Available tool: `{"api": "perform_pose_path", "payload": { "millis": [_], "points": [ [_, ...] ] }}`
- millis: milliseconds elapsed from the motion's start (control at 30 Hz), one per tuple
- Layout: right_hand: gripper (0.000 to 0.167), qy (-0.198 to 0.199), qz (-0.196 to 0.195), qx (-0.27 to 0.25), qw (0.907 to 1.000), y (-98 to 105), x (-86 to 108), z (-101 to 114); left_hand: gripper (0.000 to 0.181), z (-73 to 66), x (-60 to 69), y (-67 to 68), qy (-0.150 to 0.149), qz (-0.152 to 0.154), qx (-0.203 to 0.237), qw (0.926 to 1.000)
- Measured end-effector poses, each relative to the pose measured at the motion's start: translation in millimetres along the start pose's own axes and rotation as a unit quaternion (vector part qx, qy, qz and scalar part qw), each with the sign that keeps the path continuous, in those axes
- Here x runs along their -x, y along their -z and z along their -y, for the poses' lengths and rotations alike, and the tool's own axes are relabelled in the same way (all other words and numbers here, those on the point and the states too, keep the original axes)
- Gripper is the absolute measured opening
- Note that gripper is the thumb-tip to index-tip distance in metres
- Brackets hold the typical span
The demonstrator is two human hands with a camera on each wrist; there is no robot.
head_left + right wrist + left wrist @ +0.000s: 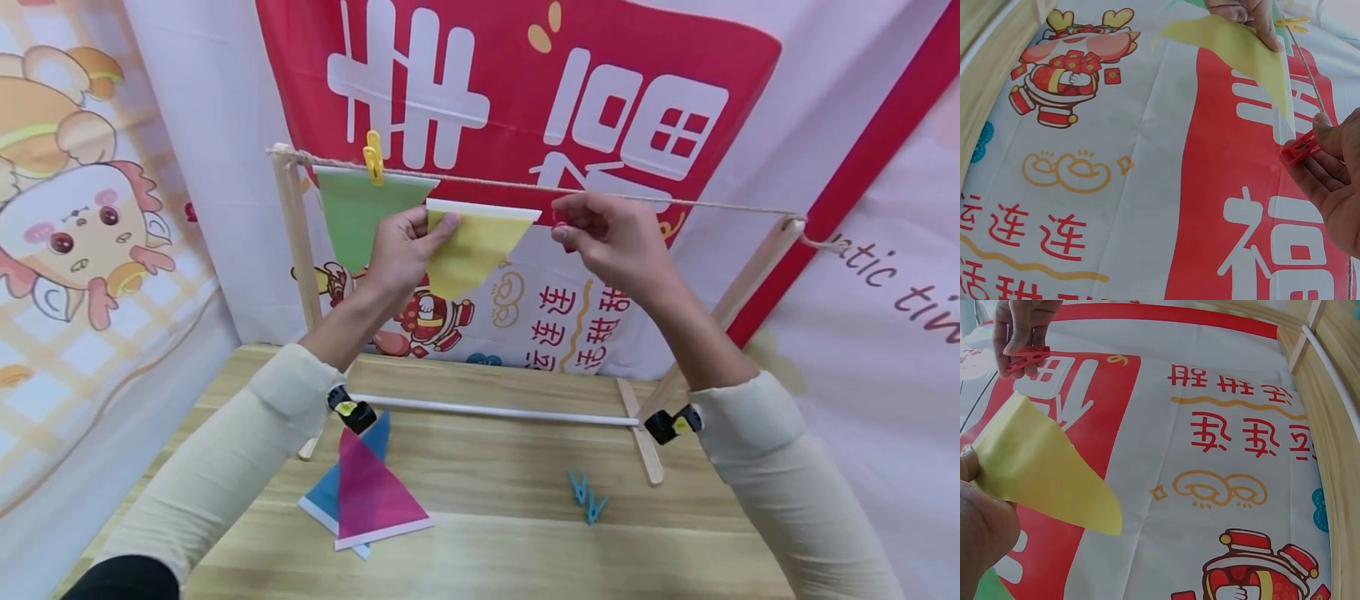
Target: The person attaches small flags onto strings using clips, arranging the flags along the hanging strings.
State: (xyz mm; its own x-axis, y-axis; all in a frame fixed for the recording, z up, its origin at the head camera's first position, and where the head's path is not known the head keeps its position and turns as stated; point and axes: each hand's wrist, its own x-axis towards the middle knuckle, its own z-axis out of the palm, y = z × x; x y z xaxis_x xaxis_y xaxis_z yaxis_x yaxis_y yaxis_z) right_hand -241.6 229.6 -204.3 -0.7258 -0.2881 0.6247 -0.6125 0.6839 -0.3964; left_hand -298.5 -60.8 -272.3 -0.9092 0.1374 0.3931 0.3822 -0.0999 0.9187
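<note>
My left hand (405, 254) pinches a yellow pennant flag (480, 250) by its white-edged top left corner, just below the twine (637, 197). To the right of that flag, my right hand (615, 242) holds a red clothespin (1302, 149) between thumb and fingers, beside the twine. In the head view the clothespin is mostly hidden by the fingers. A green pennant flag (367, 212) hangs from the twine at the left, with a yellow clothespin (373, 158) on its top edge. The yellow flag partly overlaps it.
Wooden posts (296, 233) hold the twine, and a white rod (495, 409) joins them low down. On the wooden table (495, 542) lie a pink flag (375, 492) over a blue flag (322, 496), and two blue clothespins (592, 506). A printed cloth (517, 150) hangs behind.
</note>
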Motion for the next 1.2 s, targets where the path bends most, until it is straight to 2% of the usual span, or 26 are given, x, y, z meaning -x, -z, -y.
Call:
{"api": "perform_pose_path", "payload": {
  "millis": [400,567,867,1200],
  "points": [
    [0.036,-0.024,0.029,-0.025,0.999,5,-9.3,10,0.038,-10.7,-10.3,-6.9,0.008,-0.016,0.03,0.9994],
    [0.037,-0.039,0.025,-0.027,0.9985,10,-13.1,18,0.038,-11.3,-13.8,-10.3,0.014,-0.021,0.036,0.999],
    [0.037,-0.04,0.024,-0.056,0.9973,17,-26.1,35,0.039,-11.9,-14.8,-8.4,0.015,-0.028,0.031,0.999],
    [0.035,-0.087,0.022,-0.12,0.9887,19,-42.0,42,0.037,-12.6,-16.2,-11.1,0.009,-0.012,0.041,0.9991]
  ]
}}
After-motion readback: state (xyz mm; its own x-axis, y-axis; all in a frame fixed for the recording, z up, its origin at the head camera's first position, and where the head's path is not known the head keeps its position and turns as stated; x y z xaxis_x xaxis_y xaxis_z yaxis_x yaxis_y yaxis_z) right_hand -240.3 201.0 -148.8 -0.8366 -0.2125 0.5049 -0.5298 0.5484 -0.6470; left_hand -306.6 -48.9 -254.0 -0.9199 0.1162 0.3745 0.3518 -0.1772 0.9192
